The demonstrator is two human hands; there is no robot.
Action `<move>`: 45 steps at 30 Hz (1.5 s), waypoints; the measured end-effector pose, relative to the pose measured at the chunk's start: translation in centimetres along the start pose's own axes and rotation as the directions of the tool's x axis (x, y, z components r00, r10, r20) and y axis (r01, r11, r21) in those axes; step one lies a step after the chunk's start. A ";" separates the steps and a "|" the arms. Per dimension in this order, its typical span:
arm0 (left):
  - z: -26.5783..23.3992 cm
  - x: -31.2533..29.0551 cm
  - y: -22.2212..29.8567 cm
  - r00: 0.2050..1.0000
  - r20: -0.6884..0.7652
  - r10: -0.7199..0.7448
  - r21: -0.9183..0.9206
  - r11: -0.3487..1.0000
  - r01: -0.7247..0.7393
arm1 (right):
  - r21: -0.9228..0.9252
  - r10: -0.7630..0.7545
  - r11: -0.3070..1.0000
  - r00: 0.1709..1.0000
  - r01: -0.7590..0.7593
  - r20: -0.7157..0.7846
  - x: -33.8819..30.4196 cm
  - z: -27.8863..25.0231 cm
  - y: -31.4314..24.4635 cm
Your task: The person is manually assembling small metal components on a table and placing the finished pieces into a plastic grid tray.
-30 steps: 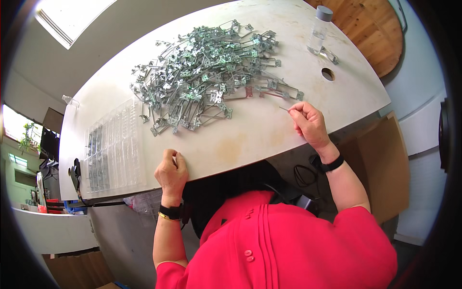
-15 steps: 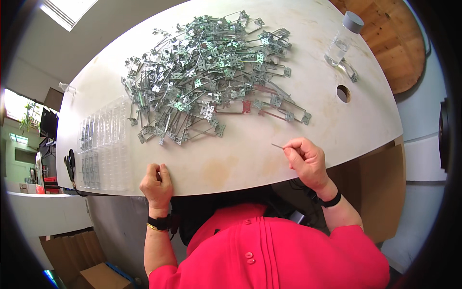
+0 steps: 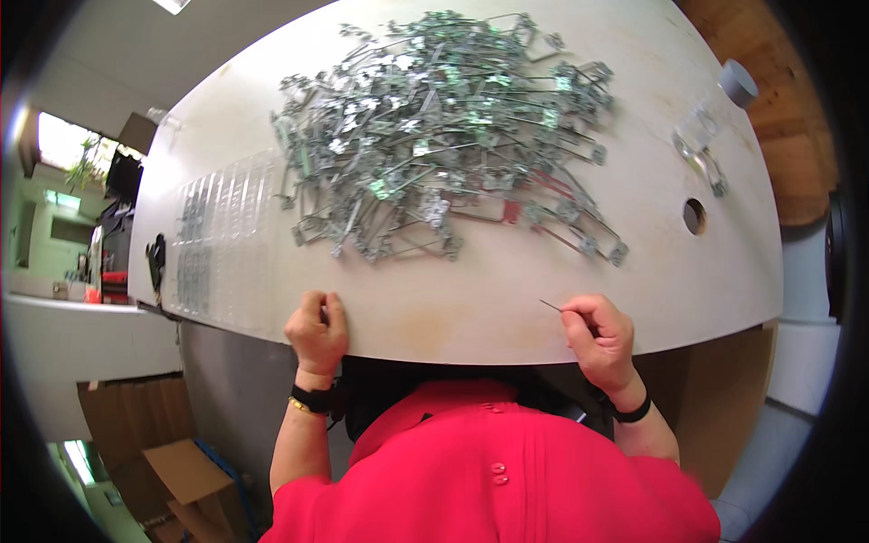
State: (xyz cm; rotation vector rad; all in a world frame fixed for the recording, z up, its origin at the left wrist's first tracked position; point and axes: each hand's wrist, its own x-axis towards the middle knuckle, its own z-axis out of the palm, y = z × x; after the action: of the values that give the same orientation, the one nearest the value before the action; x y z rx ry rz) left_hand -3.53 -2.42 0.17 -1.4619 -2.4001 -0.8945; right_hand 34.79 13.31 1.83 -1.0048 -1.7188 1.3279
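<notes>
Between the thumb and fingers of my right hand is a thin metal pin; its free end points left and away from me, above the table. My left hand rests closed at the table's near edge. Its fingers curl inward, and whatever may be in them is hidden. Beyond both hands lies a large tangled heap of metal brackets, thin rods with small flat plates at their ends. Left of the heap, a clear plastic tray has narrow slots, with grey metal parts in its left section.
A clear bottle with a grey cap stands at the right, with a loose metal piece beside it. Nearer me is a round hole in the white table. A black-handled tool lies at the left edge. Cardboard boxes stand below left.
The head view has shifted, so the table and heap sit farther right in it. Both hands keep nearly the same pose, and the pin stays in my right hand.
</notes>
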 end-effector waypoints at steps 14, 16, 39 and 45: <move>-0.8 0.5 0.6 0.999 0.022 0.034 0.008 0.999 -0.035 | 0.028 0.061 0.998 0.998 -0.061 -0.017 0.1 0.0 0.1; -1.2 0.9 0.7 0.999 0.034 0.030 0.000 1.000 -0.030 | 0.042 0.089 0.995 0.995 -0.087 -0.042 0.1 0.1 0.1; -0.3 11.2 -3.4 0.913 0.407 0.009 0.151 0.986 -0.077 | -0.030 0.058 0.998 0.993 -0.061 -0.103 0.3 0.5 0.9; 0.3 10.8 -5.3 0.909 0.338 0.246 0.098 0.951 -0.294 | -0.063 0.060 0.996 0.992 -0.067 -0.108 0.6 0.7 0.9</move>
State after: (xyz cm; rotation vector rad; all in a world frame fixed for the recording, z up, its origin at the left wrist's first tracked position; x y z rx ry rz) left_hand -13.40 4.03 2.72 -1.9460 -2.3248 -0.4319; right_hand 34.08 13.67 0.91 -1.1567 -1.6727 1.2409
